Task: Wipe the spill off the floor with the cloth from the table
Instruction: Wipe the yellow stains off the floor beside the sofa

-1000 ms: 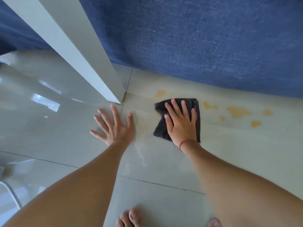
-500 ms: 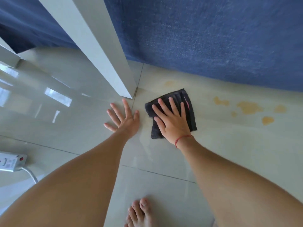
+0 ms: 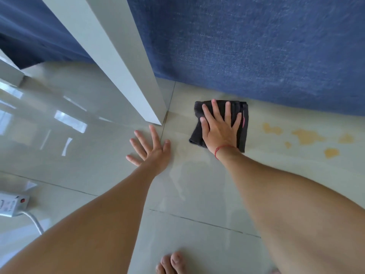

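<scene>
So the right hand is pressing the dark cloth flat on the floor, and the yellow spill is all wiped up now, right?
Not quite. The head view shows the right hand pressing the dark cloth flat on the floor, but yellow spill patches remain beside it.

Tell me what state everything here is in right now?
cloth: folded, flat on the floor
right hand: spread flat, pressing the cloth
left hand: open, braced on the floor
spill: yellow patches right of the cloth, unwiped
floor: glossy, faint streaks near the hands
</scene>
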### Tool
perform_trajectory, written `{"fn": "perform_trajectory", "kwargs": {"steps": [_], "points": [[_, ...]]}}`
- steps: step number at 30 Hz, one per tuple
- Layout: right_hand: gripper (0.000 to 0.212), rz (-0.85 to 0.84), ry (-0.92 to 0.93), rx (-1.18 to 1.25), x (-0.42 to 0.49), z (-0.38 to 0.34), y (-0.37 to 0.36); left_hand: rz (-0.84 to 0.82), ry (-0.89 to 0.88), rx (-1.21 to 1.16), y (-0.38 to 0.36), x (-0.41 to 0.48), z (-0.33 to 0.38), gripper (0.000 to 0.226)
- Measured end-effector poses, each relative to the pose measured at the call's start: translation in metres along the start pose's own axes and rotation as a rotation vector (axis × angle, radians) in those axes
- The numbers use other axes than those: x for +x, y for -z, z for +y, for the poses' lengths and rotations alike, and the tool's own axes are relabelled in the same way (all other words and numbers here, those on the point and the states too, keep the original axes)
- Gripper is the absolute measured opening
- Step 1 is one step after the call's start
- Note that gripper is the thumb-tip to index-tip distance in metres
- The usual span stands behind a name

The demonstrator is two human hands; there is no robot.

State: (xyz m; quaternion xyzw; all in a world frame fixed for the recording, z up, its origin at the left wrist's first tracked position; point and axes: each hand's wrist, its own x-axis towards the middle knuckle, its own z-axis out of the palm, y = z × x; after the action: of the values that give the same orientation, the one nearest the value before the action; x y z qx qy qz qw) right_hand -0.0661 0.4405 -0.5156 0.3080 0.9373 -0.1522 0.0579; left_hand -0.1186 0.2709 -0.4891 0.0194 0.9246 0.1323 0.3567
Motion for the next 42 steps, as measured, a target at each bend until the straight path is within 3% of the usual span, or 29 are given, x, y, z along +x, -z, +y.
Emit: {"fn": "perform_trajectory", "kwargs": {"steps": [6,11,16,21,27,33,36,39,42], "points": [[0.046,-0.006,0.226,-0.033,-0.025,-0.027,-0.010,0.000,0.015,-0.009,0.001,0.000,-0.001,0.064],[0.045,-0.037,0.357,-0.038,-0.071,0.008,-0.010,0.018,0.002,-0.002,0.000,-0.005,0.002,0.064],[0.051,-0.008,0.186,-0.065,-0.063,0.051,0.006,0.035,0.006,0.014,-0.002,-0.005,0.002,0.064],[0.049,-0.002,-0.044,-0.023,-0.022,0.023,0.003,0.021,0.000,0.021,-0.004,-0.002,0.003,0.064],[0.046,-0.011,0.148,-0.010,-0.005,-0.032,-0.011,0.016,0.013,0.013,-0.006,0.006,-0.003,0.065],[0.045,0.034,0.337,-0.068,-0.054,-0.010,-0.020,0.048,0.002,-0.021,-0.003,-0.002,-0.001,0.064],[0.046,0.044,0.260,-0.028,-0.082,0.003,-0.023,0.250,-0.075,-0.021,-0.006,-0.016,-0.001,0.053],[0.046,0.046,0.169,-0.033,-0.100,0.023,-0.019,0.489,-0.272,0.068,-0.017,-0.034,0.006,0.036],[0.046,0.076,0.074,-0.054,-0.104,0.059,-0.012,0.462,-0.443,0.143,-0.027,-0.035,0.032,0.042]]}}
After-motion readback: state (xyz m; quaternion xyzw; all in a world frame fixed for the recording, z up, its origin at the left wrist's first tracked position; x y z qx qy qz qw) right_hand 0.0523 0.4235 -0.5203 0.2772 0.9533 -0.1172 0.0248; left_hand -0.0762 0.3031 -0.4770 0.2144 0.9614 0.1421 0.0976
